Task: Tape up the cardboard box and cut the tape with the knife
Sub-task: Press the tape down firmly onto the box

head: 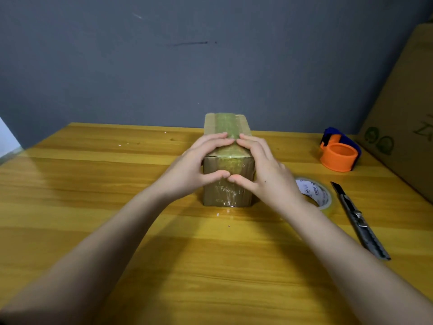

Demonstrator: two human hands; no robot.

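My fingertips (226, 136) lie flat and close together on the tape strip (228, 124) that runs along the top of the cardboard box (228, 160), while both thumbs meet on the front face, pressing the same strip where it folds over the near edge. Nothing is pinched; my left hand (199, 161) and right hand (260, 165) cup the box from either side, palms down, holding nothing but the box between them.

The box stands on the wooden table (93, 184), about in the middle, end-on to me. The tape looks glossy and already laid over top and front — wrinkled lower down, near the table.

I judge this to be the smoothing step: the strip is on, and I am rubbing it down so it grips the cardboard. Whether the strip's end is already cut I cannot tell; no tail of tape shows leading away.

To my right, near my right wrist, lies the roll of clear packing tape (316, 192), flat on the table, and just beyond it the utility knife (358, 219), blade end pointing away from me. Farther back sits an orange and blue tape dispenser (339, 152), beside a large cardboard carton (407, 102).

Next, if more sealing is wanted, my right hand must leave the box for the roll, then the knife — taken by its handle, while my left steadies the box.
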